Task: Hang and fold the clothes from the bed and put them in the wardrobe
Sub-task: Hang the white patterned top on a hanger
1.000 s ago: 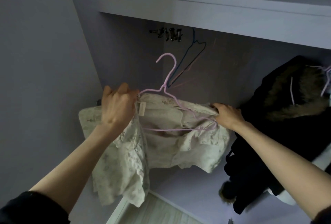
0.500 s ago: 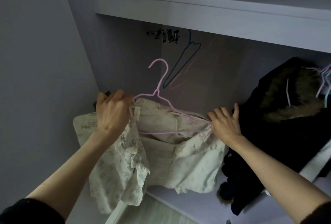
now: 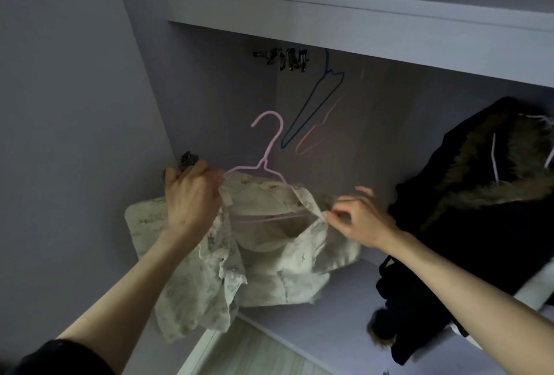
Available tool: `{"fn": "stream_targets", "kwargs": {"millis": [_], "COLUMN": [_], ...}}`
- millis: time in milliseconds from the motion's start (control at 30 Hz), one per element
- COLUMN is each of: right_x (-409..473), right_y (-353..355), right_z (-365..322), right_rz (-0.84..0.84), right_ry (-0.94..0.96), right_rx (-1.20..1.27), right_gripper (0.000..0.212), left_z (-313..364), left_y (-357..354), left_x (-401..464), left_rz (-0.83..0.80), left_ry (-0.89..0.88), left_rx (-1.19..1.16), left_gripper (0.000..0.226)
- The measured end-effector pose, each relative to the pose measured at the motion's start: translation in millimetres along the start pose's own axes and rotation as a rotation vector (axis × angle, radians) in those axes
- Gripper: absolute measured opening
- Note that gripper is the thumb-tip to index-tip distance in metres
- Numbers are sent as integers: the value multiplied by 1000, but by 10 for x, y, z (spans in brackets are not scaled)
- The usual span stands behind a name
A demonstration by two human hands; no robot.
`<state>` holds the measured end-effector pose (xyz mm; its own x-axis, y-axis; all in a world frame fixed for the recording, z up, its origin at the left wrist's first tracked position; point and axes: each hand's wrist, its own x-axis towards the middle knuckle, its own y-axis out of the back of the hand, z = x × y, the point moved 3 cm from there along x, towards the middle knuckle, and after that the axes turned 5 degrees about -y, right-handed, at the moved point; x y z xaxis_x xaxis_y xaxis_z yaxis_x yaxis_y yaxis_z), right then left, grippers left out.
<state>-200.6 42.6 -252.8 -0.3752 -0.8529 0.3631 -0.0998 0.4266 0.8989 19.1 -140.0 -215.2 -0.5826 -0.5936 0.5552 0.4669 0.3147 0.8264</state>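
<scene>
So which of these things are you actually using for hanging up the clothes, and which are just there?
In use:
left hand, gripping the pink hanger and the shirt's shoulder
right hand, pinching the cream floral shirt
wardrobe, where the shirt goes

Just there:
blue hanger
orange hanger
black fur-trimmed coat
metal clips

I am looking up into an open wardrobe (image 3: 209, 90) with pale lilac-grey panels. A thick white shelf (image 3: 359, 18) runs across the top, and below it the interior is dim and shadowed. The plain side wall (image 3: 60, 105) fills the left of my view. At the bottom the wardrobe's pale base (image 3: 314, 326) meets a strip of light wood-plank floor (image 3: 254, 353). The light is soft and low.
</scene>
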Motion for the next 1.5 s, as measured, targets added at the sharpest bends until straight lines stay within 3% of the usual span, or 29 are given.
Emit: {"fn": "stream_targets", "kwargs": {"millis": [100, 233, 300, 367, 467, 567, 667, 800, 933, 1100, 1167, 1267, 1400, 1500], "right_x": [142, 394, 457, 494, 522, 510, 538, 561, 498, 381, 332, 242, 227, 250], "right_y": [44, 17, 3, -38, -121, -160, -108, 38, 164, 273, 296, 225, 155, 209], "right_z": [-48, -204, -379, -507, -595, -595, -569, -543, -563, -474, -379, -289, -241, -163], "right_rz": [71, -152, -163, -178, -255, -337, -272, -234, -236, -212, -201, -301, -350, -361], "right_ry": [16, 18, 0, -97, -163, -146, -208, -307, -315, -333, -347, -365, -393, -404], "right_rx": [6, 85, 350, 630, 772, 801, 865, 901, 892, 805, 700, 570, 565, 556], "right_gripper": [26, 58, 42, 9, 26, 23, 26, 29, 28, 28, 25, 21, 24, 27], "left_z": [101, 220, 260, 287, 259, 227, 193, 263, 407, 387, 272, 119, 207, 167], "left_y": [69, 138, 139, 126, 46, -70, -178, -287, -476, -483, -421, -286, -83, -31], "left_x": [40, 60, 53, 38, -8, -94, -207, -422, -394, -225, -138, 140, 426, 443], "left_rz": [60, 105, 115, 117, 81, 43, 12, 34, -135, -135, -105, -61, 17, -7], "left_ry": [-65, -148, -163, -171, -146, -59, 126, 272, 351, 454, 469, 353, 14, -145], "left_rx": [-93, -191, -235, -269, -302, -279, -282, -376, -434, -510, -550, -504, -208, -30], "left_gripper": [17, 12, 13, 15, 11, 20, 41, 35, 46, 7, 9, 24, 31, 33]}}
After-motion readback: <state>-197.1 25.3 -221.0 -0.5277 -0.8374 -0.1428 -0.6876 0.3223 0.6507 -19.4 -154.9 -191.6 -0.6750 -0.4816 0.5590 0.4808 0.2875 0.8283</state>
